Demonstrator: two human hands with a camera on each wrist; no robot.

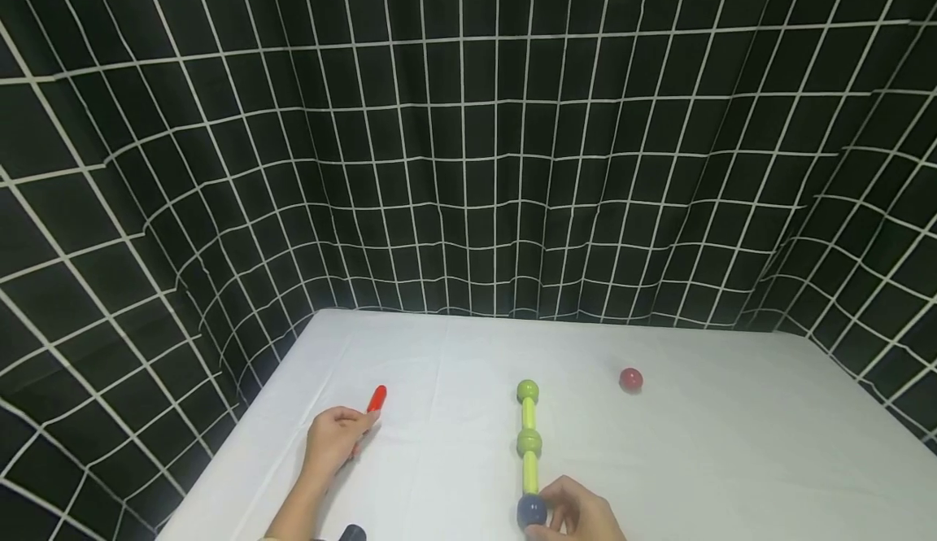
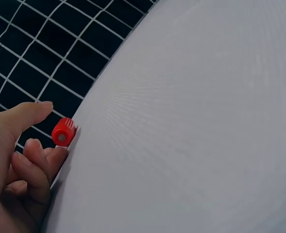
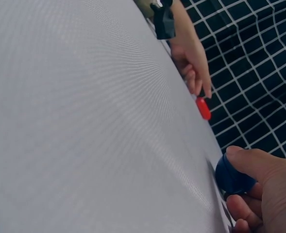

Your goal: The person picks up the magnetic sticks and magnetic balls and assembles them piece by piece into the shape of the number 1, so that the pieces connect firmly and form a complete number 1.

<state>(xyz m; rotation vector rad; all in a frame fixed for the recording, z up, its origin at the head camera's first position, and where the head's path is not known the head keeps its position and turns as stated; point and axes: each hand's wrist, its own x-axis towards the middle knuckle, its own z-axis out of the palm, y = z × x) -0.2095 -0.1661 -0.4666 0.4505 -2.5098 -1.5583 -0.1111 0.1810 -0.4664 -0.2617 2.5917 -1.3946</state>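
My left hand is at the near end of a short red rod. In the left wrist view the thumb and fingers stand apart around that rod, whose end shows a grey disc. My right hand pinches a blue ball between thumb and fingers; the right wrist view shows the thumb on top of this ball. From the blue ball a straight line runs away over the table: a yellow-green rod, a green ball, another yellow-green rod and a green ball.
A dark red ball rests alone toward the back right. White cloth covers the table, and a black curtain with a white grid surrounds its back and sides.
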